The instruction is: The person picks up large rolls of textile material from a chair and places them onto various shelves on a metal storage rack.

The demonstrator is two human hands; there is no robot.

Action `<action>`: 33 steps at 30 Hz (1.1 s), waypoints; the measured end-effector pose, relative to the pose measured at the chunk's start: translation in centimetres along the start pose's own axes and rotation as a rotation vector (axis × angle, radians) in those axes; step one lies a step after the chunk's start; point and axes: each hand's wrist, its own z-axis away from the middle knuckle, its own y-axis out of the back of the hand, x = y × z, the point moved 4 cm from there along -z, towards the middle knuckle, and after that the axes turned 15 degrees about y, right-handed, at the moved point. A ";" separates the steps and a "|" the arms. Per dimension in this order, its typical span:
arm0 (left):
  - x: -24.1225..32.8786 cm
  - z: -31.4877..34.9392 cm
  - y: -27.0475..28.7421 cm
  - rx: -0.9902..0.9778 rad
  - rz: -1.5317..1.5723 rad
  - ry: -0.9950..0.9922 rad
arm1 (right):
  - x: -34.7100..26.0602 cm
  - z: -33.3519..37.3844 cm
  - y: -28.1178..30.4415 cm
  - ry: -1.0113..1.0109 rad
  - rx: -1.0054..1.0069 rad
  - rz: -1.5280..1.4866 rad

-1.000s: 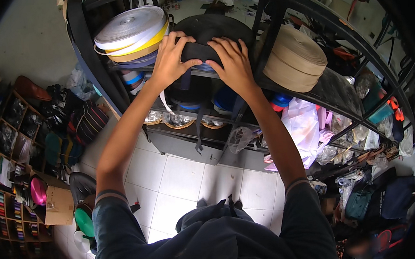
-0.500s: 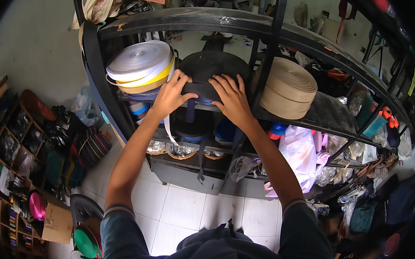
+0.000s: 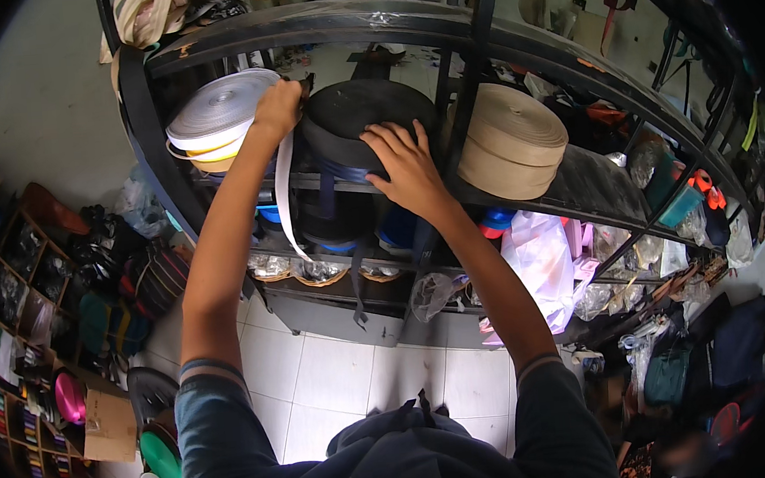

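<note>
A large black webbing roll (image 3: 368, 110) lies flat on the rack's upper shelf, with a dark blue roll (image 3: 341, 172) under it. My right hand (image 3: 402, 161) rests against the front right of the black roll, fingers spread over its rim. At the gap between that roll and the white webbing roll (image 3: 221, 103), my left hand (image 3: 279, 110) is closed, its fingers curled together. A bit of something dark shows at its fingertips, but what it holds is mostly hidden. A white strap (image 3: 287, 201) hangs down below the left hand.
To the right stands a beige webbing roll (image 3: 514, 139) behind a black upright post (image 3: 474, 70). Below, the lower shelf has small baskets (image 3: 320, 273) and more rolls. A pale plastic bag (image 3: 537, 263) hangs at the right. Cubby shelves (image 3: 18, 286) stand far left.
My left hand has left the black roll's front and moved back and left toward the white roll. The right hand stays on the black roll. The whole view has shifted slightly.
</note>
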 end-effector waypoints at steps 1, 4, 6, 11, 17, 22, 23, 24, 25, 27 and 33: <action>0.0 -0.5 -0.3 0.003 -0.004 0.055 | -0.1 -0.1 0.1 0.008 0.012 0.003; 0.0 -0.5 -0.9 -0.214 0.413 0.256 | -0.4 0.7 0.2 0.011 0.034 0.020; -1.7 -0.5 -1.4 -0.302 0.580 0.445 | -1.9 1.0 1.0 0.004 0.100 0.031; -1.4 3.5 -1.0 0.068 0.756 0.329 | -4.8 9.4 -0.6 -0.352 0.409 -0.185; 0.4 9.3 -0.8 0.141 0.799 0.342 | -4.2 11.3 -1.9 -0.628 0.485 -0.290; 3.4 15.9 -0.2 0.447 0.829 0.304 | -3.0 14.4 -3.4 -0.791 0.515 -0.150; 4.1 17.8 -1.1 0.445 0.920 0.356 | -2.8 15.4 -3.7 -0.837 0.523 -0.135; 4.7 19.6 -2.3 0.434 0.938 0.258 | -2.9 15.7 -4.2 -0.863 0.542 -0.191; 5.5 21.3 -3.7 0.419 0.958 0.158 | -2.9 16.0 -4.5 -0.890 0.561 -0.243; 8.6 24.5 -5.3 0.122 0.949 0.205 | -2.6 16.5 -4.8 -0.930 0.585 -0.345; 12.0 23.9 -11.2 -0.480 1.035 0.513 | -2.2 15.7 -7.5 -1.217 0.483 -1.066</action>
